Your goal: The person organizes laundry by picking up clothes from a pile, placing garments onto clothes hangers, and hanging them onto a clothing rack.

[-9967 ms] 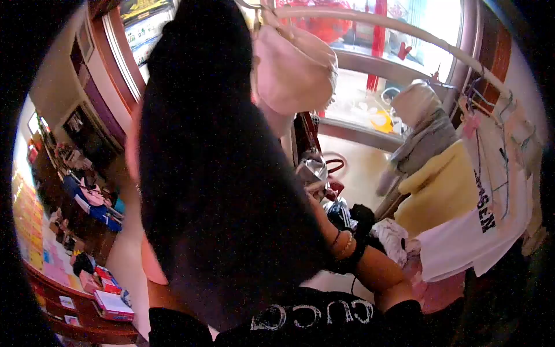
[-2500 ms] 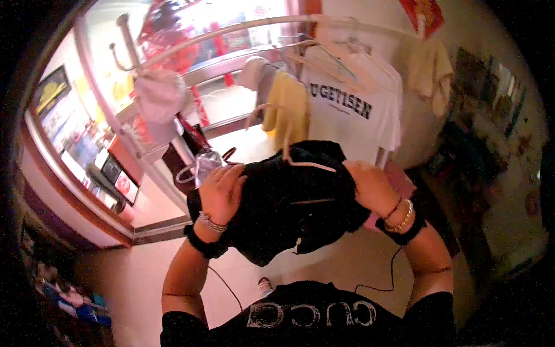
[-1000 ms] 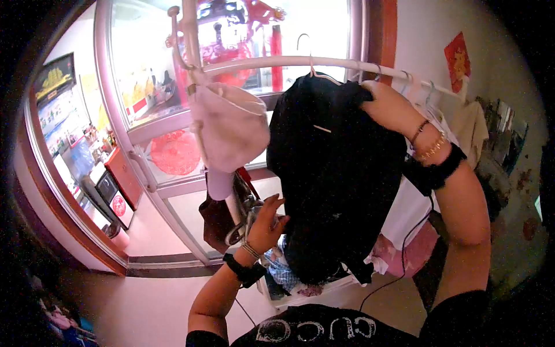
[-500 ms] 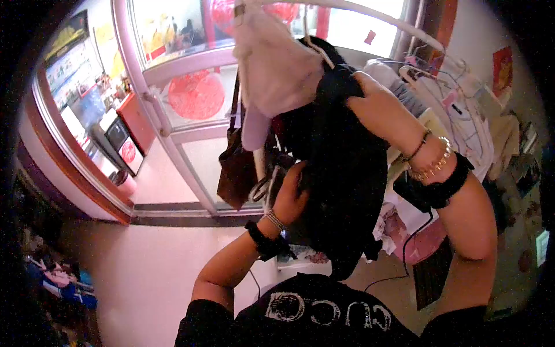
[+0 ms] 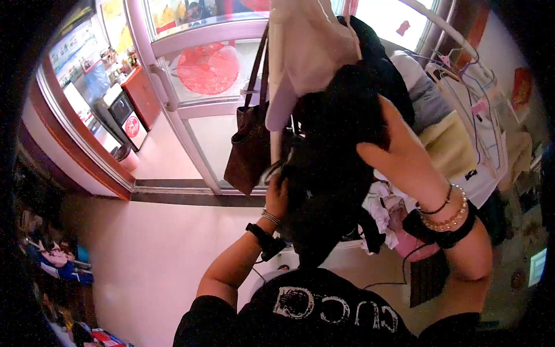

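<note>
A bunched black garment hangs in front of me, its lower end drooping near my shirt. My left hand is closed on its left edge, with the fingertips partly buried in the cloth. On the upper right side, my right hand grips the same garment, thumb toward me and the other fingers mostly hidden by folds. Just above and behind it, a pale pinkish cloth item hangs from the rack. A dark brown handbag hangs left of the garment.
A white clothes rack reaches to the right, with hangers and light clothes. A glass sliding door stands partly open at the left. At lower right are a pink tub and a black cable.
My right hand has come lower and to the right, bringing the garment's upper part down into a bunch. My left hand stays on the left edge. The view has shifted slightly.
</note>
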Demonstrator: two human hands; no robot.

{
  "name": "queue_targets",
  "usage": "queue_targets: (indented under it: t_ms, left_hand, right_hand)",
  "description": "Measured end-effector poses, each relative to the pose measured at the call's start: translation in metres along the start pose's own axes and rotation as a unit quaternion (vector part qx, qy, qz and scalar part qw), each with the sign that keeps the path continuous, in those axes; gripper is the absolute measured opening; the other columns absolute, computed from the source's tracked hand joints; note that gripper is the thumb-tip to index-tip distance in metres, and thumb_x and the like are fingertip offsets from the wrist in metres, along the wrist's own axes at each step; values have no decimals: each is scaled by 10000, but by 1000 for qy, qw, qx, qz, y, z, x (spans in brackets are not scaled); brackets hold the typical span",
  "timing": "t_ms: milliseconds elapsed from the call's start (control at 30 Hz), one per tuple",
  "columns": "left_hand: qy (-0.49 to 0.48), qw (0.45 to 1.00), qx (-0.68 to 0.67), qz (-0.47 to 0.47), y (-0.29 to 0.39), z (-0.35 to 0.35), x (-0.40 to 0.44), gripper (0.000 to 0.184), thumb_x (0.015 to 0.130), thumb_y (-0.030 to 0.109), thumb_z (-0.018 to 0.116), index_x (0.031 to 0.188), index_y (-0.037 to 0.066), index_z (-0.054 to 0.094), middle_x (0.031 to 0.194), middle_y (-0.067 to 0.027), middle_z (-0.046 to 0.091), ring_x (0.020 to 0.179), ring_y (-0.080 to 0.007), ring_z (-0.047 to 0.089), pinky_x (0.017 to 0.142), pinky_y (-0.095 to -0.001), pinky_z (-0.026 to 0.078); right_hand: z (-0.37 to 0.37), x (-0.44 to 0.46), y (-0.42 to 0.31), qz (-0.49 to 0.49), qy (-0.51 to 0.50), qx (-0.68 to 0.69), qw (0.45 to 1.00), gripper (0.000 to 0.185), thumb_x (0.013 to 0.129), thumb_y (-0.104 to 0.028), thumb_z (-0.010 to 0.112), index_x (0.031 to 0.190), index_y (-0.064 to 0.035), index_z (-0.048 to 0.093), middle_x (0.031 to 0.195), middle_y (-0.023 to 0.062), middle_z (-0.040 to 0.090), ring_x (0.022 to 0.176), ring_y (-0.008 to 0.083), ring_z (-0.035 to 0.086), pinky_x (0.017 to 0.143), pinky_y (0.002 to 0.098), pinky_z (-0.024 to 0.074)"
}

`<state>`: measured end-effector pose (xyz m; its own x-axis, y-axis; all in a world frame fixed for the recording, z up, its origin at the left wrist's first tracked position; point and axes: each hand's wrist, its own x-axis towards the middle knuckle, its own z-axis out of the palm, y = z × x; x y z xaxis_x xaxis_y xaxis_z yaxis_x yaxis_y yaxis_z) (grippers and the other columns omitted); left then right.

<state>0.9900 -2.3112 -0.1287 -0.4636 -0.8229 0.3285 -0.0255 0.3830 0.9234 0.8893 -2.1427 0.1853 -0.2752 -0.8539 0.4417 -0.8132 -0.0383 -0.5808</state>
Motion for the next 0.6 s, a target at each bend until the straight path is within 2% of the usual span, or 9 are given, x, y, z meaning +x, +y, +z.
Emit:
queue_targets:
  t_ms: [100,133,200,300,400,467,500,567,600]
  left_hand:
    - [26,995,-76,58,-21,7,-11,389,844,111,525,1197,10,398,1185,-169,475,1064,-274,479,910,-356,378]
    - [7,973,-227,-36,-15,5,-13,410,829,82,538,1205,6,396,1198,-151,465,1092,-245,455,925,-355,368]
    - [-84,888,-444,-83,-33,1,-28,453,924,298,335,1335,112,295,1342,-97,330,1156,-239,396,986,-357,319]
    - [-46,959,-252,-120,-106,-20,-57,471,813,95,573,1237,27,378,1229,-112,441,1132,-219,416,904,-327,377]
    - [-55,984,-119,-120,-157,-55,-102,461,813,120,589,1222,26,399,1195,-98,479,1098,-205,450,884,-343,390]
    - [-128,977,5,-173,-189,-80,-124,423,811,131,596,1192,30,441,1133,-96,530,1054,-200,488,865,-331,400]
    - [-204,973,42,-102,-207,-90,-142,403,812,130,593,1179,34,456,1114,-93,545,1038,-205,500,860,-321,407]
    - [-306,930,-13,-204,-205,-90,-161,380,823,126,578,1177,45,467,1113,-87,553,1038,-220,506,871,-306,410]
    - [-418,883,95,-190,-159,-84,-161,373,831,115,565,1185,59,466,1130,-79,547,1055,-221,499,893,-316,401]
  right_hand:
    - [20,-8,7,19,-12,-33,999,751,754,-150,631,1335,15,185,1205,156,414,1006,174,478,854,285,408]
    - [25,-13,10,-2,-16,-8,1000,757,762,-166,638,1339,8,180,1208,155,403,1001,180,477,850,290,410]
    - [33,-26,16,-52,-15,36,998,760,780,-187,644,1345,-4,170,1205,151,386,986,191,476,842,298,414]
    - [46,-64,43,-42,37,124,991,630,806,-84,582,1325,-19,231,1179,127,392,988,180,460,865,292,391]
    - [107,-104,116,48,91,173,980,553,814,-59,558,1297,-29,291,1238,143,377,1080,212,438,922,303,363]
    - [165,-128,149,110,17,205,972,586,803,-44,562,1313,-40,273,1310,168,336,1176,261,386,973,333,335]
    - [174,-135,147,77,-26,209,975,591,802,-51,558,1317,-42,268,1321,185,324,1192,290,372,984,347,327]
    - [184,-138,145,44,-139,218,965,594,807,-77,547,1325,-48,257,1322,207,326,1190,336,372,991,365,327]
    - [186,-137,146,43,-207,226,951,593,814,-95,540,1330,-51,252,1311,213,338,1173,352,386,986,368,333]
